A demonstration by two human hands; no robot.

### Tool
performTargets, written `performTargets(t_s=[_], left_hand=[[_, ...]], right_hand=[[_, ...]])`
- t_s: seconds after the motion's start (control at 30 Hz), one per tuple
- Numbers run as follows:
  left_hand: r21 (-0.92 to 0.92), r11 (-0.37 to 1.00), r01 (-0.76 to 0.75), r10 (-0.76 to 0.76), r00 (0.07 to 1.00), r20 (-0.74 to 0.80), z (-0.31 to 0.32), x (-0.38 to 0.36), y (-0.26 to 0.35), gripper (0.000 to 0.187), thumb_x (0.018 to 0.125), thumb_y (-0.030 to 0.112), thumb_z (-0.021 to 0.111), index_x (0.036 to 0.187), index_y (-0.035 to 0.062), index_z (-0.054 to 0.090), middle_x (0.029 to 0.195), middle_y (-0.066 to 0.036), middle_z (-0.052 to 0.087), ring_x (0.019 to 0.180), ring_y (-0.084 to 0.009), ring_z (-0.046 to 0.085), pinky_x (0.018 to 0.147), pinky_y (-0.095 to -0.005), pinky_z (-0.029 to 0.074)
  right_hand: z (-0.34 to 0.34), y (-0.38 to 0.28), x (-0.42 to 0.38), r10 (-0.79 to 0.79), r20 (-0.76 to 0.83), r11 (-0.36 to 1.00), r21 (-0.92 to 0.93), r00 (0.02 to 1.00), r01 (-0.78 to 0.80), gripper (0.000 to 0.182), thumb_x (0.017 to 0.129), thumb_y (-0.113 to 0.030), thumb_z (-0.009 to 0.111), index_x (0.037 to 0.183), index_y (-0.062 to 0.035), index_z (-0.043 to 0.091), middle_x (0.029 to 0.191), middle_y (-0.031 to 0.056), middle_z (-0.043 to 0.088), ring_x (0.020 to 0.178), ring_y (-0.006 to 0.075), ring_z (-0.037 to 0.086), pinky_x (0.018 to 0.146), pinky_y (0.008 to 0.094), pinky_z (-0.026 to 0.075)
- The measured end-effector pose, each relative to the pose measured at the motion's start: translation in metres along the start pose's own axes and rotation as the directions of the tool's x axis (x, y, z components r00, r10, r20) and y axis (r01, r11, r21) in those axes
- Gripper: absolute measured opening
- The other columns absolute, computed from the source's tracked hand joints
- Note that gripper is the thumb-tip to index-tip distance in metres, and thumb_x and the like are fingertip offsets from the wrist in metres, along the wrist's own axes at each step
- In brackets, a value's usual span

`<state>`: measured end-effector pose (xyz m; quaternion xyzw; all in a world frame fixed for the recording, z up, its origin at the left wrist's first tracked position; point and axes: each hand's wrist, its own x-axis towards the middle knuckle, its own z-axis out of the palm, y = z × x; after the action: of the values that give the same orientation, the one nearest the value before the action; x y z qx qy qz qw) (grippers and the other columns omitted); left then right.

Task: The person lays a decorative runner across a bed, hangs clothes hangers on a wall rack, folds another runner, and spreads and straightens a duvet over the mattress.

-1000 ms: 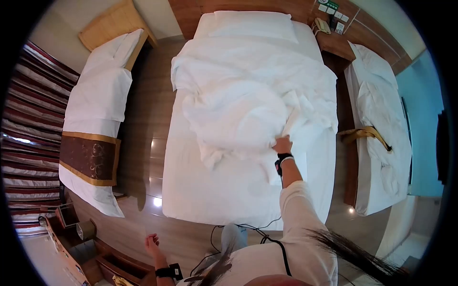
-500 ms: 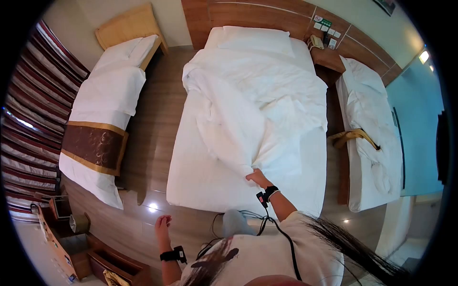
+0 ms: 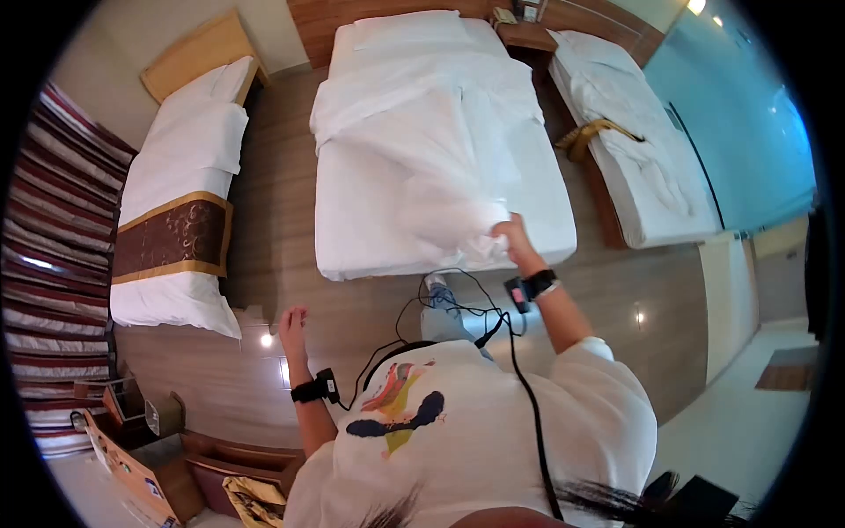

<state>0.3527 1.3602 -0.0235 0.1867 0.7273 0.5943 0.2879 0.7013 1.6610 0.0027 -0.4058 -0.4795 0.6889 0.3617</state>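
My right hand (image 3: 512, 236) grips a corner of the white duvet (image 3: 422, 150) at the foot of the middle bed (image 3: 352, 229). The duvet is stretched down the bed from the pillow (image 3: 400, 26) at the headboard toward my hand. My left hand (image 3: 293, 324) hangs free over the wooden floor, fingers apart, holding nothing. Both wrists wear black bands, and a black cable runs from my right wrist across my white shirt.
A made bed with a brown and gold runner (image 3: 172, 238) stands on the left. An unmade bed (image 3: 634, 150) with a gold strap lies on the right. A nightstand (image 3: 526, 35) sits between the headboards. Striped curtains (image 3: 53, 229) line the left wall. Wooden furniture (image 3: 202, 475) is at lower left.
My right hand has pulled the duvet corner down from the middle of the bed to its foot, spreading the bunched duvet flatter. I have stepped back from the bed.
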Motion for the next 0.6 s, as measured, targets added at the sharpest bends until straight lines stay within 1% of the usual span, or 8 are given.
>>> performTargets(t_s=[0.07, 0.17, 0.2, 0.27, 0.33, 0.43, 0.5, 0.6], left_hand=[[-0.014, 1.000, 0.007, -0.006, 0.999, 0.051, -0.013, -0.005, -0.005, 0.015, 0.080, 0.017, 0.043, 0.078, 0.0068, 0.053, 0.075, 0.000, 0.054, 0.069, -0.0073, 0.049, 0.060, -0.0180, 0.036], [0.099, 0.994, -0.043, 0.024, 0.982, 0.187, -0.029, 0.013, -0.017, 0.015, 0.080, 0.017, 0.043, 0.078, 0.0058, 0.053, 0.074, 0.000, 0.054, 0.067, -0.0062, 0.048, 0.057, -0.0170, 0.035], [0.098, 0.994, -0.049, 0.026, 0.976, 0.218, -0.028, 0.022, -0.018, 0.015, 0.080, 0.017, 0.043, 0.078, 0.0057, 0.054, 0.074, 0.000, 0.054, 0.066, -0.0059, 0.047, 0.056, -0.0169, 0.035], [0.138, 0.987, -0.082, 0.044, 0.965, 0.258, -0.019, 0.023, -0.015, 0.016, 0.080, 0.016, 0.043, 0.079, 0.0054, 0.054, 0.073, 0.000, 0.054, 0.065, -0.0055, 0.046, 0.055, -0.0169, 0.034], [0.184, 0.977, -0.113, 0.058, 0.958, 0.282, -0.005, 0.025, -0.001, 0.016, 0.080, 0.016, 0.043, 0.080, 0.0053, 0.055, 0.073, 0.000, 0.054, 0.064, -0.0055, 0.046, 0.055, -0.0169, 0.034], [0.000, 0.991, -0.132, 0.125, 0.938, 0.323, 0.012, 0.022, 0.002, 0.017, 0.080, 0.017, 0.043, 0.081, 0.0049, 0.055, 0.074, 0.000, 0.054, 0.065, -0.0052, 0.046, 0.055, -0.0176, 0.033], [0.196, 0.969, -0.153, 0.070, 0.923, 0.379, 0.020, 0.022, 0.001, 0.017, 0.079, 0.017, 0.043, 0.082, 0.0044, 0.055, 0.076, 0.000, 0.054, 0.066, -0.0055, 0.046, 0.057, -0.0185, 0.034], [0.219, 0.963, -0.158, 0.046, 0.896, 0.443, 0.023, 0.021, -0.014, 0.018, 0.079, 0.016, 0.042, 0.082, 0.0041, 0.055, 0.077, -0.001, 0.055, 0.067, -0.0061, 0.047, 0.057, -0.0183, 0.034]], right_hand=[[-0.029, -0.013, -0.068, -0.010, -0.285, 0.992, 0.120, 0.959, 0.046, 0.034, 0.047, -0.005, 0.048, 0.081, 0.0009, 0.047, 0.075, 0.0094, 0.049, 0.065, 0.0189, 0.049, 0.058, 0.0300, 0.043], [-0.055, -0.060, -0.182, -0.238, -0.345, 0.950, 0.109, 0.908, 0.291, 0.035, 0.052, -0.012, 0.044, 0.083, 0.0044, 0.050, 0.079, 0.0116, 0.052, 0.075, 0.0209, 0.052, 0.067, 0.0328, 0.044], [-0.076, -0.053, -0.213, -0.233, -0.527, 0.891, 0.221, 0.817, 0.396, 0.038, 0.054, -0.012, 0.042, 0.087, 0.0057, 0.048, 0.086, 0.0140, 0.051, 0.081, 0.0234, 0.051, 0.071, 0.0358, 0.043], [-0.102, -0.066, -0.269, -0.312, -0.725, 0.839, 0.093, 0.614, 0.536, 0.039, 0.055, -0.012, 0.042, 0.089, 0.0056, 0.049, 0.089, 0.0147, 0.051, 0.082, 0.0255, 0.051, 0.073, 0.0365, 0.042], [-0.097, -0.098, -0.307, -0.219, -0.760, 0.824, 0.192, 0.611, 0.534, 0.026, 0.058, -0.015, 0.043, 0.078, -0.0006, 0.052, 0.076, 0.0087, 0.052, 0.074, 0.0216, 0.052, 0.067, 0.0338, 0.043], [-0.105, -0.110, -0.326, -0.202, -0.767, 0.840, 0.185, 0.610, 0.510, 0.026, 0.059, -0.015, 0.044, 0.079, -0.0005, 0.052, 0.079, 0.0084, 0.053, 0.076, 0.0209, 0.052, 0.067, 0.0331, 0.044], [-0.130, -0.092, -0.315, -0.204, -0.784, 0.858, 0.145, 0.587, 0.492, 0.031, 0.057, -0.013, 0.044, 0.083, 0.0022, 0.051, 0.083, 0.0107, 0.053, 0.079, 0.0226, 0.052, 0.069, 0.0344, 0.043], [-0.163, -0.057, -0.254, -0.196, -0.785, 0.874, 0.131, 0.587, 0.468, 0.030, 0.055, -0.009, 0.044, 0.082, 0.0028, 0.051, 0.083, 0.0107, 0.052, 0.078, 0.0233, 0.052, 0.068, 0.0350, 0.043]])
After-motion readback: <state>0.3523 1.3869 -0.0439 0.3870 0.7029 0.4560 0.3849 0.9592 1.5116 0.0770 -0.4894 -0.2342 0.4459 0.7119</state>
